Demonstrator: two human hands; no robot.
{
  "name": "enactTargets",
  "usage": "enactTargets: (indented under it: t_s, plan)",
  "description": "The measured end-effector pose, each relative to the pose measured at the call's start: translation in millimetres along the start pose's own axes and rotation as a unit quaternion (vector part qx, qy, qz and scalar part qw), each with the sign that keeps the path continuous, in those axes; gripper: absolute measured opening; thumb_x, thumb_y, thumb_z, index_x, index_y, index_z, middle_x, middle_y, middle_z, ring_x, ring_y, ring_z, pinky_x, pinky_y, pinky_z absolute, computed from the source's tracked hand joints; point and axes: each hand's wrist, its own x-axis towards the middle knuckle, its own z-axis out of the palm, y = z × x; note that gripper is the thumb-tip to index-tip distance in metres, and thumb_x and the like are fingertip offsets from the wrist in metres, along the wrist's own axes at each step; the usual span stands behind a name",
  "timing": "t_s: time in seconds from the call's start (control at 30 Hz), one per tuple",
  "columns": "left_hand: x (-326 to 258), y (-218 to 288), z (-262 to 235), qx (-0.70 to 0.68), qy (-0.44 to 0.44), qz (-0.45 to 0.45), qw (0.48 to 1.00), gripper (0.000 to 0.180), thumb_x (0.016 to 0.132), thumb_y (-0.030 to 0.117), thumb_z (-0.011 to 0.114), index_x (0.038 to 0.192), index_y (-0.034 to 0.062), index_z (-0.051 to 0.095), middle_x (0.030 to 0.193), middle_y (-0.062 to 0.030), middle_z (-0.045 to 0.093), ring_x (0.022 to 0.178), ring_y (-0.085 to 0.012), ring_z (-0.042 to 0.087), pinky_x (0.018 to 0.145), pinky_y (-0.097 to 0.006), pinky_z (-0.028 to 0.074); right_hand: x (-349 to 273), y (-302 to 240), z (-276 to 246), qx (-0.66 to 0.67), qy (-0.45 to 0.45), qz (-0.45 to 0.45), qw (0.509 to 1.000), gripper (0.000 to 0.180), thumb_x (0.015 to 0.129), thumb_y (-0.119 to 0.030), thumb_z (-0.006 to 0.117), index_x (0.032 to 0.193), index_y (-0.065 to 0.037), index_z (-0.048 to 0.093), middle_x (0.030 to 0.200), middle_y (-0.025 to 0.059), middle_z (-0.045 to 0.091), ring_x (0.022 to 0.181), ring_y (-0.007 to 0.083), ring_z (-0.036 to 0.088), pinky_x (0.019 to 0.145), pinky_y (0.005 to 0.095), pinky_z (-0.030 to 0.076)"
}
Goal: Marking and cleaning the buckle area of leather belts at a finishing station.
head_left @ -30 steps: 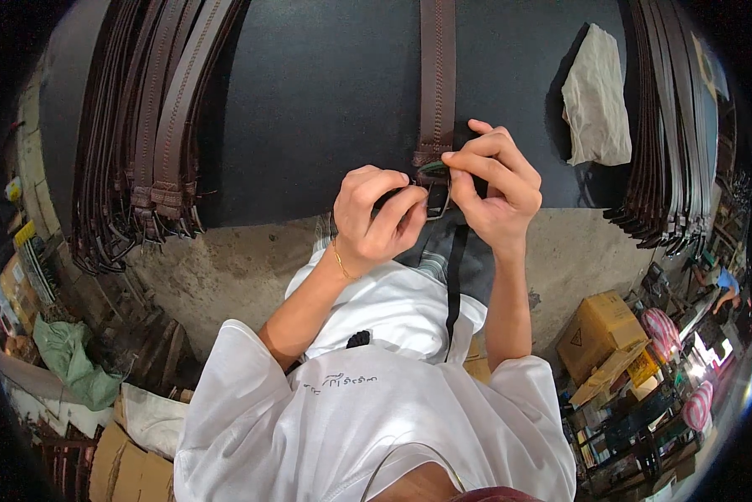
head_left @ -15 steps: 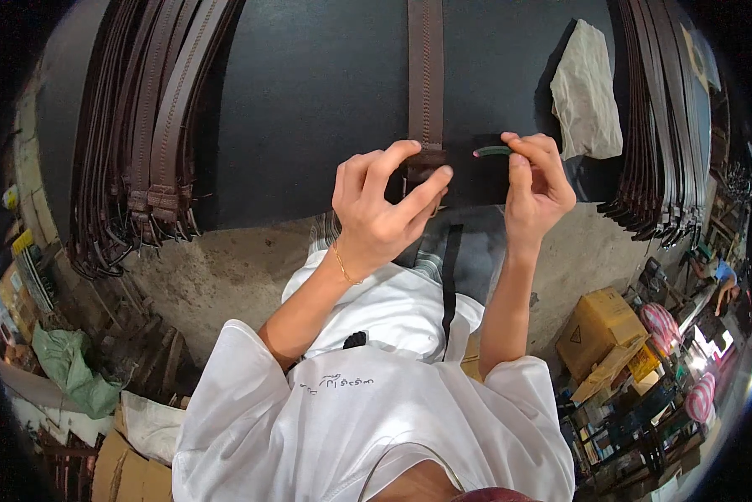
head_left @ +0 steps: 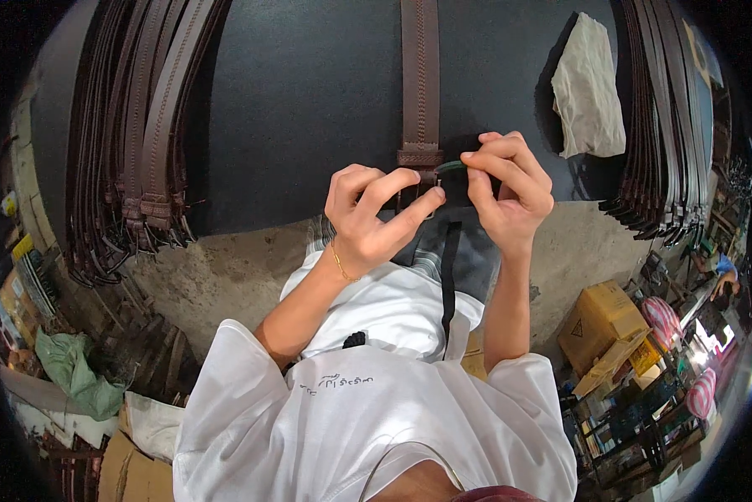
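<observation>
Right hand (head_left: 510, 199) pinches strip (head_left: 452, 166); left hand (head_left: 374, 219), left of that pinch, meets belt (head_left: 420, 79) end, hold indeterminable; slack pinch could drop strip.

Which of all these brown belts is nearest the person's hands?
The middle belt: it lies singly, its buckle end by the left hand and right hand. The others lie in a left bunch and a right bunch.
</observation>
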Motion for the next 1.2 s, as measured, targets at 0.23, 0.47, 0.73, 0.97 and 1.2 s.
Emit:
enactTargets:
  t_s: [0.23, 0.47, 0.73, 0.97, 1.2]
  plan:
    - [0, 0, 0, -0.006, 0.000, 0.001, 1.000, 0.031, 0.061, 0.018, 0.088, 0.090, 0.0257, 0.080, 0.102, 0.0005, 0.064, 0.089, -0.0222, 0.049, 0.072, -0.034, 0.043, 1, 1, 2, -0.007, -0.003, -0.013, 1.000, 0.026, 0.064, 0.012, 0.069, 0.086, 0.001, 0.075, 0.079, 0.0078, 0.061, 0.072, 0.0195, 0.059, 0.074, 0.0337, 0.053]
    - [-1, 1, -1, -0.006, -0.005, 0.000, 1.000, 0.031, 0.061, 0.018, 0.088, 0.090, 0.0257, 0.080, 0.102, 0.0013, 0.064, 0.089, -0.0215, 0.049, 0.071, -0.033, 0.043, 0, 0, 2, -0.014, -0.009, -0.018, 1.000, 0.026, 0.064, 0.013, 0.069, 0.086, 0.001, 0.075, 0.078, 0.0073, 0.061, 0.071, 0.0192, 0.059, 0.074, 0.0343, 0.053]
    - [-1, 1, -2, -0.011, -0.006, -0.008, 1.000, 0.029, 0.061, 0.021, 0.088, 0.088, 0.0253, 0.079, 0.099, 0.0023, 0.064, 0.088, -0.0213, 0.050, 0.071, -0.033, 0.043, 0, 0, 2, -0.002, -0.005, -0.004, 1.000, 0.024, 0.065, 0.013, 0.069, 0.086, 0.001, 0.074, 0.078, 0.0077, 0.062, 0.072, 0.0199, 0.060, 0.077, 0.0353, 0.054]
    - [6, 2, -6, -0.041, 0.002, -0.014, 0.999, 0.023, 0.064, 0.023, 0.087, 0.085, 0.0190, 0.077, 0.098, 0.0009, 0.064, 0.085, -0.0220, 0.052, 0.071, -0.033, 0.043, -1, -2, -4, 0.055, 0.026, 0.021, 0.998, 0.018, 0.075, 0.014, 0.067, 0.088, 0.004, 0.073, 0.085, 0.0087, 0.066, 0.075, 0.0163, 0.061, 0.079, 0.0347, 0.054]
    - [72, -2, 3, -0.147, -0.109, -0.113, 0.977, 0.020, 0.084, 0.016, 0.074, 0.097, 0.0011, 0.068, 0.103, -0.0139, 0.065, 0.099, -0.0320, 0.062, 0.086, -0.041, 0.050, -20, -2, -32, 0.418, 0.266, 0.117, 0.861, 0.021, 0.097, -0.002, 0.061, 0.117, 0.004, 0.064, 0.100, 0.0104, 0.067, 0.090, 0.0186, 0.065, 0.097, 0.0420, 0.053]
